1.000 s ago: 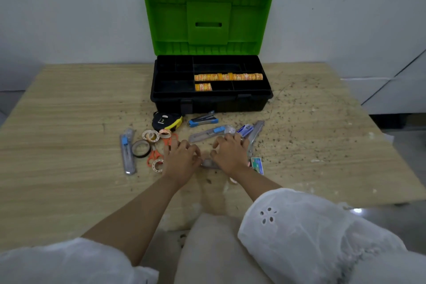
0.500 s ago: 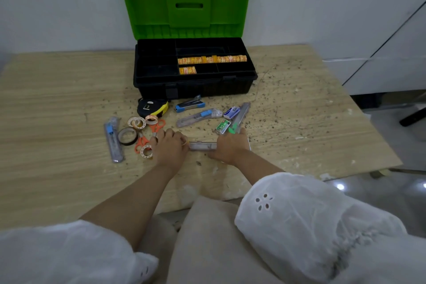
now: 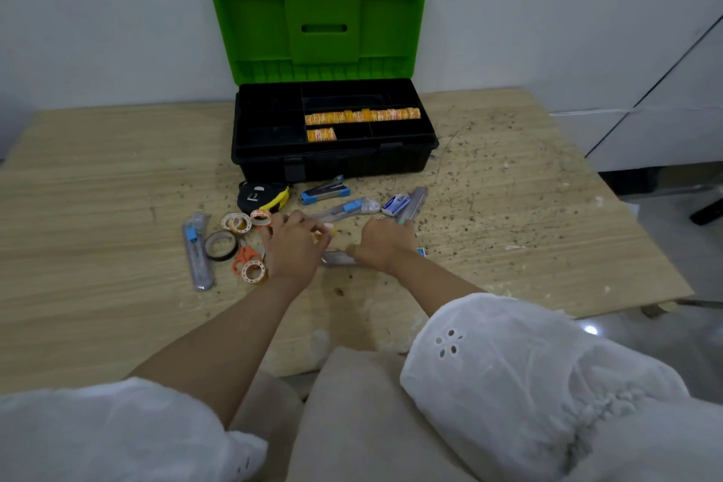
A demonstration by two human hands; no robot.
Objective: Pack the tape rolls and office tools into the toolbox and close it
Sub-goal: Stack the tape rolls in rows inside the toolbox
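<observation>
Right hand curls its grip round one end of the clear grey plastic cutter, flat on the wooden table. Left hand is curled too, on what one cannot tell. Best lifted level, over the front wall of the open black, green-lidded toolbox behind.

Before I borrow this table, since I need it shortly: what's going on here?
A seated person is packing the toolbox, which stands open on the table, green lid up. Orange patterned tape rolls lie in two compartments. The right hand grips a clear long tool on the table; the left hand is curled near its other end, but whether it holds anything is unclear. A tape measure, stapler, cutters, scissors and loose tape rolls are not yet packed.
</observation>
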